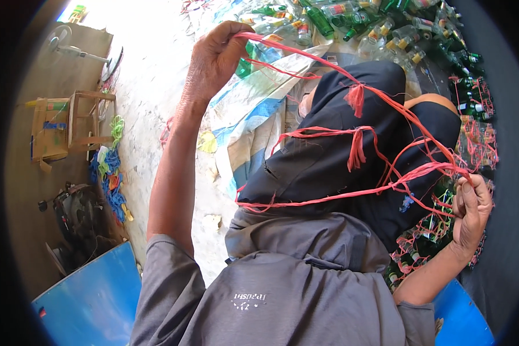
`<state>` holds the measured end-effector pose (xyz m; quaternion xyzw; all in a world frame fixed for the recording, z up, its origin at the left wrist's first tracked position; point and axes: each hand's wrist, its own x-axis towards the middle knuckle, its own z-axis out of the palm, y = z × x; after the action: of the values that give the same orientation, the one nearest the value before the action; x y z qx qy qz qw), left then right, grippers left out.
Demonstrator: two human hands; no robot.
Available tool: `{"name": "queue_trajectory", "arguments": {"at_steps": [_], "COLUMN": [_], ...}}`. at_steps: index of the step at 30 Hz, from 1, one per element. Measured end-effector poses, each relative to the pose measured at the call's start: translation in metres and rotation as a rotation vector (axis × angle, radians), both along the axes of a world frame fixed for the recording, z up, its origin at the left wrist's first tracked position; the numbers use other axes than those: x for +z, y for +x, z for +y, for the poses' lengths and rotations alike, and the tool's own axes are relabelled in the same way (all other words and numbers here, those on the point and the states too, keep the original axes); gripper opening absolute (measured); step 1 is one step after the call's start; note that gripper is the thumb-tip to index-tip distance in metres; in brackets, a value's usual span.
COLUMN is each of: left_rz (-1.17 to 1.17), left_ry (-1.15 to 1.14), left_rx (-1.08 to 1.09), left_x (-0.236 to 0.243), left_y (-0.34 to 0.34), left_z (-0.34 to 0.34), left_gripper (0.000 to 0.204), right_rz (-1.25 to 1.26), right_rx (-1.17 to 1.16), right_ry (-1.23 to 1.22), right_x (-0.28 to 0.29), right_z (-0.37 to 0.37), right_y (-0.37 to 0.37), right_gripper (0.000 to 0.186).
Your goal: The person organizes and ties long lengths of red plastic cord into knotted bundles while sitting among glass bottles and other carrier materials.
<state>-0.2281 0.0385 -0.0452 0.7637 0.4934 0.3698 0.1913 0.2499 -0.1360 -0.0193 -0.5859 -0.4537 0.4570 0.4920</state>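
Observation:
My left hand [216, 60] is raised at the upper middle, its fingers closed on one end of a red plastic twine [328, 62]. Over at the right, my right hand [471, 207] pinches the gathered strands of the same twine. Between the two hands the upper strands run taut on a slant. Looser strands sag across my dark trousers [305, 167], and one reaches back toward my waist. Two knots with frayed tassels [356, 99] hang from the strands over my legs.
Many green and clear glass bottles [357, 23] lie piled at the far right. More bottles tied with red twine [478, 138] line the right side. A white and blue sheet [254, 121] covers part of the floor. Left are a wooden stool [89, 124], fan [81, 52] and blue panel [98, 294].

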Motion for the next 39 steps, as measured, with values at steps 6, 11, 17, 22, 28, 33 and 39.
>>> {"name": "queue_trajectory", "arguments": {"at_steps": [6, 11, 17, 22, 28, 33, 39], "left_rz": [-0.253, -0.207, -0.598, -0.662, -0.801, -0.873, -0.786], "left_ry": [-0.007, -0.053, -0.192, -0.265, -0.237, -0.145, -0.141], "left_rx": [0.2, 0.23, 0.029, -0.063, -0.19, -0.328, -0.368], "left_x": [-0.027, -0.022, -0.005, 0.01, 0.05, 0.067, 0.071], "left_y": [-0.011, 0.002, 0.041, 0.077, 0.137, 0.183, 0.206], "left_z": [0.027, 0.05, 0.088, 0.129, 0.138, 0.131, 0.124], "left_gripper": [0.024, 0.025, 0.024, 0.033, 0.03, 0.03, 0.041], "right_rz": [-0.017, 0.052, 0.006, -0.013, 0.01, -0.024, -0.038], "right_rx": [0.035, 0.079, 0.088, 0.12, 0.151, 0.206, 0.244], "right_ry": [-0.014, -0.031, -0.058, -0.06, -0.095, -0.129, -0.136], "right_x": [-0.002, -0.007, -0.005, 0.0, -0.008, -0.011, -0.009], "right_z": [0.0, 0.001, -0.004, -0.006, -0.012, -0.015, -0.009], "right_y": [0.008, 0.012, 0.009, 0.0, -0.005, -0.009, -0.011], "right_gripper": [0.016, 0.015, 0.015, 0.019, 0.014, 0.014, 0.011]}}
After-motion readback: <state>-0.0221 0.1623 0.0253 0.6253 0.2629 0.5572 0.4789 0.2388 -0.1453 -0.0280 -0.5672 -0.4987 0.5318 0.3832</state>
